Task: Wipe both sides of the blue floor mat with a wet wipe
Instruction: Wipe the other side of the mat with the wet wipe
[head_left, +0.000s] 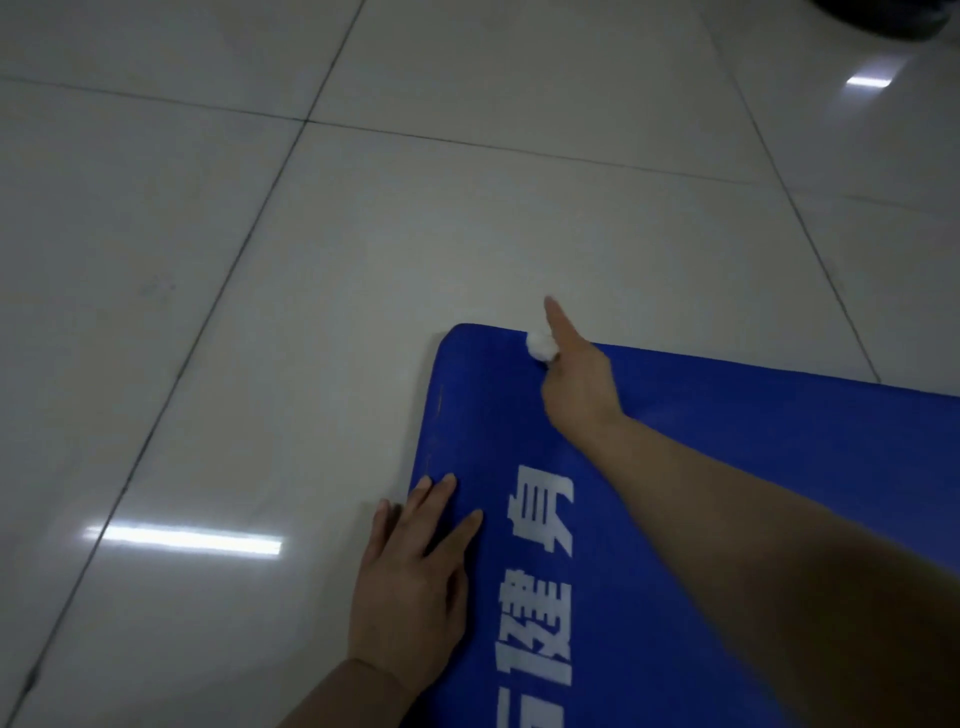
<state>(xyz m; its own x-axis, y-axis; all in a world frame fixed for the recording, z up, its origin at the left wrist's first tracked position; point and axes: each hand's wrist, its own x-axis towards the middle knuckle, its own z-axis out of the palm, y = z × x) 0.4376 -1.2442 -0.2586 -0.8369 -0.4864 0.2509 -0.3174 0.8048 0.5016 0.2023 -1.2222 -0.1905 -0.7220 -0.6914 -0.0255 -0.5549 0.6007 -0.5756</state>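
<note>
The blue floor mat (727, 467) lies flat on the tiled floor at the lower right, white characters printed along it. My right hand (576, 384) reaches to the mat's far edge and holds a small bunched white wet wipe (540, 345) against it, with one finger sticking out straight past the edge. My left hand (415, 571) rests flat with straight fingers on the mat's left edge, partly on the floor.
Glossy pale floor tiles (311, 312) with dark grout lines spread to the left and beyond the mat. A dark object (883, 15) sits at the top right corner. Ceiling lights reflect on the tiles.
</note>
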